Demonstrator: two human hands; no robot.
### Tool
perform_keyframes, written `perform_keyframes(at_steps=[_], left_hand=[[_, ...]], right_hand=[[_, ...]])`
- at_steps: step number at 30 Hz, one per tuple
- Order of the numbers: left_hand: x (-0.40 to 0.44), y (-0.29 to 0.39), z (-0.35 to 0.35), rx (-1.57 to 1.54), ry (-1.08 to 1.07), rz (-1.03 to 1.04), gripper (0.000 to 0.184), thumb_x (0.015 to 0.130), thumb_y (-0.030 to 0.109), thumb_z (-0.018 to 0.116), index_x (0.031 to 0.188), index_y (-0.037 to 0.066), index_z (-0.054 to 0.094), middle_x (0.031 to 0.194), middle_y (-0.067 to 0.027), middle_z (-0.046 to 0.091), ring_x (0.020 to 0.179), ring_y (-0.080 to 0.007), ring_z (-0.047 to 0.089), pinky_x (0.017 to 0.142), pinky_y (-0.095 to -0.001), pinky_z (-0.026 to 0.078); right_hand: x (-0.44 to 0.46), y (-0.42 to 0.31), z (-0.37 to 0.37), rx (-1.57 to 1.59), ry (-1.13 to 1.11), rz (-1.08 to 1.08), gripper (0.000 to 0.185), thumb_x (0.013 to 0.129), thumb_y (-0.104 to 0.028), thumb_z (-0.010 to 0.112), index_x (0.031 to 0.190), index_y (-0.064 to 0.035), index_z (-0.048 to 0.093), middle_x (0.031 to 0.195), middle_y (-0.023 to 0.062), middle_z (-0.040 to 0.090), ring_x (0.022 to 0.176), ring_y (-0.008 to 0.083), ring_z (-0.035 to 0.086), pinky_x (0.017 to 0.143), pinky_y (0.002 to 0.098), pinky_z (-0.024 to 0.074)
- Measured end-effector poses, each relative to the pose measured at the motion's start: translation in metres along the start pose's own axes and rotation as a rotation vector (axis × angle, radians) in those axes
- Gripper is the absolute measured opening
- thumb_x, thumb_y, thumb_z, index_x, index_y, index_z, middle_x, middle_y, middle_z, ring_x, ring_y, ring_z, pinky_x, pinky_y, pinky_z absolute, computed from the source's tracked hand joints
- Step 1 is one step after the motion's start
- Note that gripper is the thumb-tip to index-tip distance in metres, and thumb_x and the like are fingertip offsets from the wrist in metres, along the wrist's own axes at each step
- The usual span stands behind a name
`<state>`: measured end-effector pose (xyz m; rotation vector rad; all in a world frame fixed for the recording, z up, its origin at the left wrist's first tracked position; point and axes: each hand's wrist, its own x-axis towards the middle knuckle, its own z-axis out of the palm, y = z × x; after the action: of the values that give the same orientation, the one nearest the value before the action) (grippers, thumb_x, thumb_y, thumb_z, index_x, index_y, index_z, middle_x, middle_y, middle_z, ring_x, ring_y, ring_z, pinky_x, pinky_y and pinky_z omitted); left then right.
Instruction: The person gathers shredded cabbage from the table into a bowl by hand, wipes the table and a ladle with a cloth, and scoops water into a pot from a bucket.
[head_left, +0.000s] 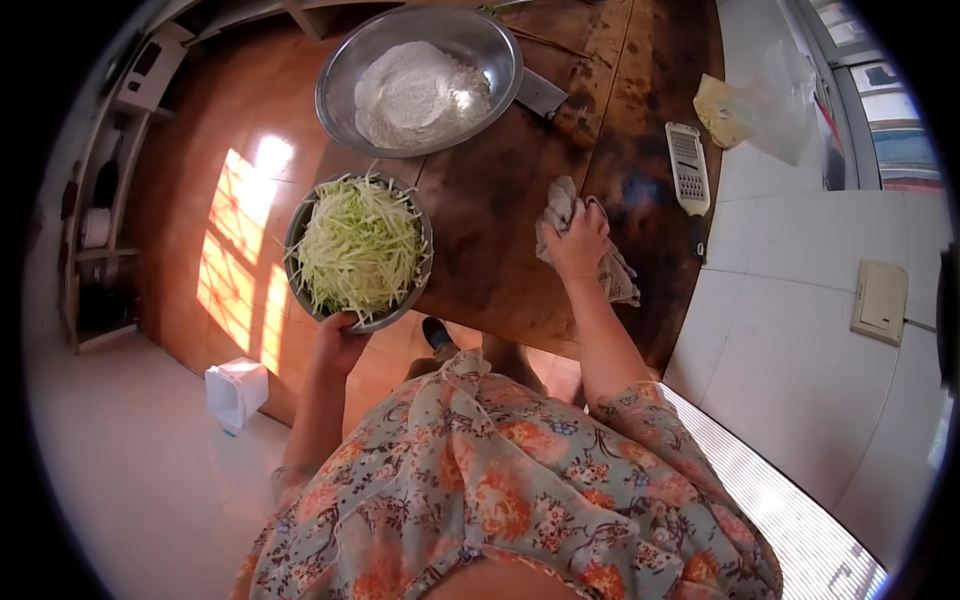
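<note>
My left hand (342,342) grips the near rim of a metal bowl (424,262), which is heaped with pale green shredded vegetable (360,245). The bowl is at the left edge of the wooden table (480,240); whether the table bears its weight I cannot tell. On the right, my right hand (582,243) is closed over a crumpled greyish cloth (618,280) pressed to the tabletop. Part of the cloth bunches out beyond my fingers. Farther back stands a large metal basin (335,95) with a mound of white flour-like powder (410,90) in it.
A white grater (688,168) lies near the table's right edge, with a clear plastic bag (775,105) behind it. Beside the basin is a flat metal blade (541,95). A white bin (237,392) stands on the floor at left. A tiled wall (780,320) borders the right side.
</note>
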<state>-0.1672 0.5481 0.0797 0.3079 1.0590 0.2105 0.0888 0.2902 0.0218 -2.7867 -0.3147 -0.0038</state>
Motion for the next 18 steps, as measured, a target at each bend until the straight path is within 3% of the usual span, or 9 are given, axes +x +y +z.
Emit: perform_keyframes(at_steps=[5,7,9,11,12,14,16,18], left_hand=[[-0.003,-0.005,-0.015,0.004,-0.004,0.062,0.050,0.065,-0.010,0.037,0.114,-0.003,0.039,0.115,-0.0132,0.046,0.106,-0.0249,0.046,0.092,-0.0342,0.038],[-0.020,-0.005,-0.026,-0.013,-0.060,0.093,0.048,0.066,-0.009,0.037,0.114,-0.004,0.039,0.115,-0.0134,0.046,0.106,-0.0246,0.046,0.092,-0.0338,0.038],[-0.043,-0.002,-0.050,-0.024,-0.068,0.126,0.047,0.068,-0.007,0.038,0.114,-0.006,0.039,0.116,-0.0139,0.046,0.108,-0.0246,0.045,0.093,-0.0346,0.038],[-0.054,-0.002,-0.071,0.003,-0.040,0.172,0.050,0.066,-0.005,0.039,0.116,-0.005,0.038,0.116,-0.0150,0.046,0.108,-0.0271,0.045,0.093,-0.0380,0.038],[-0.059,-0.001,-0.078,0.038,-0.015,0.203,0.054,0.064,-0.003,0.040,0.118,-0.003,0.037,0.116,-0.0160,0.045,0.108,-0.0297,0.045,0.093,-0.0415,0.037],[-0.067,0.001,-0.088,-0.078,0.017,0.202,0.052,0.065,-0.002,0.040,0.117,-0.005,0.038,0.115,-0.0158,0.047,0.107,-0.0290,0.046,0.093,-0.0410,0.038],[-0.086,0.001,-0.094,-0.105,-0.019,0.252,0.045,0.068,-0.002,0.039,0.112,-0.009,0.041,0.113,-0.0164,0.047,0.107,-0.0274,0.046,0.093,-0.0377,0.038],[-0.090,0.001,-0.107,-0.097,0.054,0.261,0.047,0.067,-0.001,0.039,0.114,-0.009,0.039,0.113,-0.0162,0.048,0.107,-0.0273,0.046,0.092,-0.0381,0.038]], right_hand=[[0.023,-0.094,0.034,0.104,-0.081,-0.273,0.066,0.062,-0.039,0.066,0.117,-0.0094,0.044,0.124,0.0120,0.035,0.114,0.0333,0.031,0.087,0.0497,0.0298],[0.013,-0.121,0.039,0.207,-0.105,-0.476,0.066,0.058,-0.033,0.069,0.114,-0.0095,0.046,0.121,0.0109,0.039,0.112,0.0321,0.033,0.085,0.0497,0.0307],[-0.022,-0.139,0.026,0.195,-0.220,-0.806,0.054,0.059,-0.021,0.067,0.109,-0.0102,0.050,0.117,0.0085,0.044,0.109,0.0267,0.039,0.084,0.0405,0.0375],[-0.047,-0.145,0.034,0.434,-0.612,-1.060,0.050,0.059,-0.014,0.066,0.106,-0.0081,0.052,0.113,0.0091,0.047,0.106,0.0256,0.043,0.086,0.0350,0.0380],[-0.055,-0.147,0.031,0.434,-0.615,-1.082,0.050,0.059,-0.014,0.066,0.106,-0.0081,0.052,0.113,0.0091,0.047,0.106,0.0256,0.043,0.086,0.0350,0.0380],[-0.056,-0.136,0.025,0.837,-0.952,-0.880,0.048,0.059,-0.015,0.065,0.105,-0.0076,0.052,0.110,0.0077,0.049,0.102,0.0300,0.044,0.082,0.0379,0.0396],[-0.026,-0.129,0.016,0.794,-0.585,-0.748,0.050,0.061,-0.017,0.065,0.108,-0.0069,0.050,0.108,0.0116,0.051,0.102,0.0319,0.044,0.086,0.0367,0.0383],[0.010,-0.132,0.018,0.654,-0.361,-0.501,0.057,0.062,-0.024,0.065,0.114,-0.0080,0.047,0.115,0.0142,0.046,0.105,0.0338,0.041,0.088,0.0391,0.0361]])
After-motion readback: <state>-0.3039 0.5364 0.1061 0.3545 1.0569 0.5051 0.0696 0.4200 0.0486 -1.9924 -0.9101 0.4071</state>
